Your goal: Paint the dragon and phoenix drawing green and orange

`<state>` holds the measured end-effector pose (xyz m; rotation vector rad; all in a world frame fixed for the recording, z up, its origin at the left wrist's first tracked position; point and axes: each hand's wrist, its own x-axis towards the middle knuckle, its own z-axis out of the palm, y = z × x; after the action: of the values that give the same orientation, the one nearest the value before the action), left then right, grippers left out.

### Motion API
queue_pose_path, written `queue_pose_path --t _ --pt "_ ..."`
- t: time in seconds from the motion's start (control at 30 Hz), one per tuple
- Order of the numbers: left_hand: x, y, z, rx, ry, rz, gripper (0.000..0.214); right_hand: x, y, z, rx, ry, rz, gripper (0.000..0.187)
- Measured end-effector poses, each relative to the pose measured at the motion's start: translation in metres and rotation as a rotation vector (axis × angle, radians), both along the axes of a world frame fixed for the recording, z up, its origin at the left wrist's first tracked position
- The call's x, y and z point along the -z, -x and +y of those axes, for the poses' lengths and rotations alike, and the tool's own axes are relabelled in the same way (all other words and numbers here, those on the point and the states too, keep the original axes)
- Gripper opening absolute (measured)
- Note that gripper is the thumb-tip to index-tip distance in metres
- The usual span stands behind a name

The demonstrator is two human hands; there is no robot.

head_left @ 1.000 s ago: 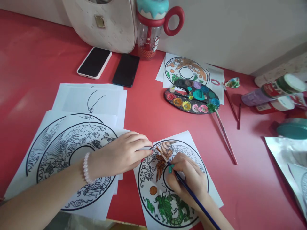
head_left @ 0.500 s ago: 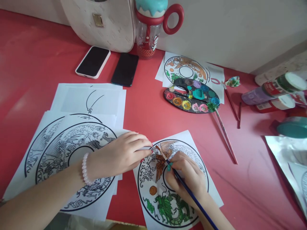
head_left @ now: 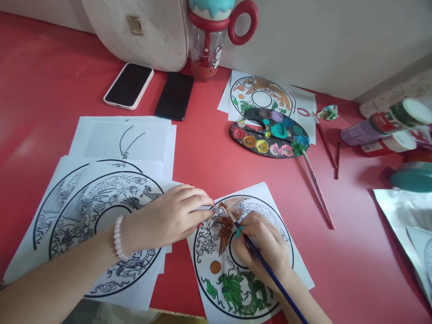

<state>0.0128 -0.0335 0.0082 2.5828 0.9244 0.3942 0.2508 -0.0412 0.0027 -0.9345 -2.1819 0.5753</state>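
The drawing (head_left: 221, 254) lay under our right hand (head_left: 265, 245), which pinched the brush (head_left: 270, 273). Our left hand (head_left: 168, 216), unclenched, rested at its edge. We judged the right hand, by sliding, could smear the green paint (head_left: 234, 292), if wet.

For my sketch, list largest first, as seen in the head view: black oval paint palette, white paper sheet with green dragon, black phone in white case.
1. Dragon sheet
2. Paint palette
3. Cased phone

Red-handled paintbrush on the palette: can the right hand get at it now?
Probably not immediately: the right hand holds the blue paintbrush, though only paper and tabletop seem to separate it from that red handle.
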Motion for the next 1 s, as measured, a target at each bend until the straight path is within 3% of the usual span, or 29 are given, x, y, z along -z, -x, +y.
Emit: queue_pose_path --t 0.73,1.0 --pt "0.0013 0.0 0.0006 -0.004 -0.006 0.005 0.024 -0.0009 -0.0005 0.0028 0.025 -0.03 0.008 0.024" --pt "0.0006 -0.0007 0.0009 -0.011 0.001 -0.014 0.024 -0.0011 -0.0016 -0.0012 -0.037 -0.017 -0.008 0.022"
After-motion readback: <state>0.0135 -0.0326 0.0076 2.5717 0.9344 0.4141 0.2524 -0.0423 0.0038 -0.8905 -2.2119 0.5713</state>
